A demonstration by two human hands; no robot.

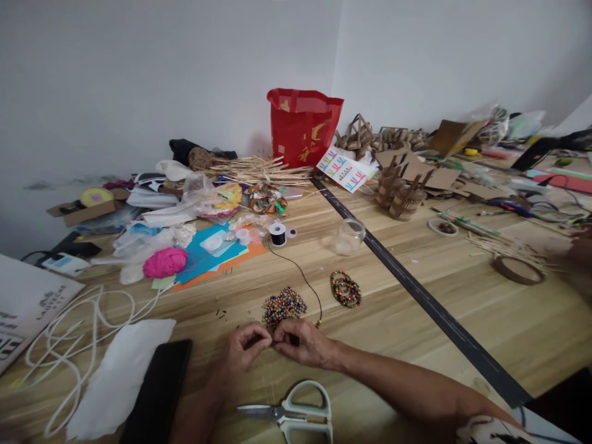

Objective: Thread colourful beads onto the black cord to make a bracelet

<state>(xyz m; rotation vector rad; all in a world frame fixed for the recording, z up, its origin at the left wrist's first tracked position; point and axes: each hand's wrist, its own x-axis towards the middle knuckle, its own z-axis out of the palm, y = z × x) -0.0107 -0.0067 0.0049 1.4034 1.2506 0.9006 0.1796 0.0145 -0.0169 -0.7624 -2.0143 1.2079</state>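
— What's the biggest thing here?

— The wooden table (462, 271), pale planks with visible grain, split by a dark strip (416, 290) running diagonally. At the back stands a glossy red bag (303, 126) with gold print I can't read, beside a bundle of thin pale sticks (259, 169).

— Any writing?

— A white card (345, 169) with coloured bars and a white board (28, 302) at the left edge carry lettering, too blurred to read.

— Softer stuff?

— A looped white cord (69, 333), a crumpled white sheet (120, 376), blue and orange paper (217, 256), a fuzzy pink yarn ball (165, 262).

— And near the hands?

— Grey-handled scissors (296, 413) lie closed just in front. A clear glass jar (349, 236) and a small spool (277, 234) of black thread (305, 280) sit farther back; the thread curves down to the hands.

— The beads?

— A loose heap of tiny multicoloured beads (283, 305) lies just beyond the knuckles, with a coiled beaded strand (345, 288) to its right.

— The hands themselves?

— The left hand (245, 346) and right hand (300, 340) meet fingertip to fingertip, both pinched tight where the thread ends; what's between the fingers is too small to tell.
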